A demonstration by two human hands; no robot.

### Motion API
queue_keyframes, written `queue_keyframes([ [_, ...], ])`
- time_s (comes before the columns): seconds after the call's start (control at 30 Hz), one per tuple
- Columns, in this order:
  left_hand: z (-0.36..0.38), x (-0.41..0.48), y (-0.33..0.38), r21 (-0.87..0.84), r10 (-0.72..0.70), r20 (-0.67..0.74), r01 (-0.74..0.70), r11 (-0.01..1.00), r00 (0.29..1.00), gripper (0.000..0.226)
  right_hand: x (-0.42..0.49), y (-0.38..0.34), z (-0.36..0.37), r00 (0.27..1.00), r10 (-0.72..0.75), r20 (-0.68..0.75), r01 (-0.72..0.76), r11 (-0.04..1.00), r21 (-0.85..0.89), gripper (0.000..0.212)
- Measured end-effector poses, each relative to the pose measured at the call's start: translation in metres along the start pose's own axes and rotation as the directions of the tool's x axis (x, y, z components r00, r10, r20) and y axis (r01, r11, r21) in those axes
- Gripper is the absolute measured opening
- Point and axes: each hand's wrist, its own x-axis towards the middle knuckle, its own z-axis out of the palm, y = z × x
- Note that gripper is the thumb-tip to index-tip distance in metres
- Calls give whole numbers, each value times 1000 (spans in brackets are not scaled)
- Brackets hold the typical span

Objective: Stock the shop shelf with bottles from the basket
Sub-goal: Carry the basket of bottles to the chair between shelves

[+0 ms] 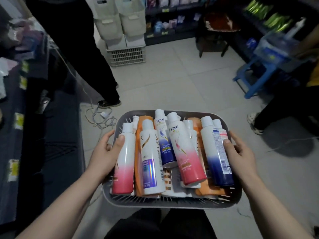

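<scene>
A grey slatted basket (172, 203) is held in front of me above the floor, piled with several bottles lying on their sides. Among them are a white-and-pink Dove bottle (185, 152), a white-and-blue Dove bottle (164, 144), a white Lux bottle (151, 163), a pink-bottomed bottle (125, 163) at the left and a navy-bottomed bottle (217, 156) at the right. Orange bottles lie underneath. My left hand (105, 152) grips the basket's left rim, thumb on the pink-bottomed bottle. My right hand (240, 150) grips the right rim, thumb on the navy-bottomed bottle.
A dark shelf unit (39, 135) runs along the left. A person in dark trousers (89, 57) stands ahead left, near a loose cable (101, 118) on the tiled floor. Stacked white bins (120, 23), a brown stool (219, 28), a blue stool (255, 75) and another person's legs (269, 118) stand beyond.
</scene>
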Motion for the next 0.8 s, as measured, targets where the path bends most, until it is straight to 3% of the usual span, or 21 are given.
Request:
queue_keyframes([
  [0.17, 35, 80, 54, 99, 50, 84, -58, 993, 995, 74, 60, -12, -11, 996, 38, -84, -33, 998, 56, 41],
  [0.33, 88, 152, 94, 117, 47, 109, -60, 991, 993, 82, 145, -18, -26, 992, 66, -107, -62, 997, 35, 61],
  [0.6, 179, 244, 167, 87, 6, 40, -10, 996, 999, 72, 296, -52, -61, 995, 30, -92, -26, 999, 46, 39],
  [0.8, 230, 331, 229, 114, 19, 59, -26, 993, 998, 73, 397, -91, -79, 995, 20, -103, -16, 999, 45, 39],
])
